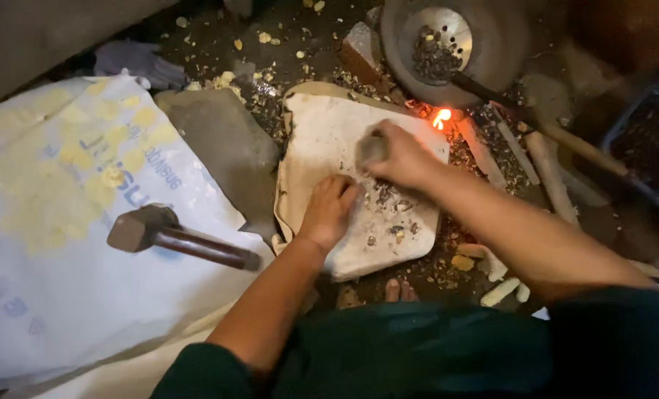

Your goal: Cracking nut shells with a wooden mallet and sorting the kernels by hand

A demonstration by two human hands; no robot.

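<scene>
1. My right hand (403, 157) is closed around a small grey stone (373, 150), holding it just above the pale, flat stone slab (322, 125) on the ground.
2. My left hand (329, 210) lies flat on the slab, fingers together and pressed down, gripping nothing, beside a scatter of dark cracked shell pieces (388, 198).
3. The two hands are close together, nearly touching over those pieces.
4. A hammer with a blocky metal head and dark handle (178, 236) lies well to the left on a white woven sack with yellow marks (56, 295).
5. Beyond the slab I see a small open flame (441, 117) and a round grey metal pan holding dark nuts (447, 41), with split wooden sticks (543, 166) to the right.
</scene>
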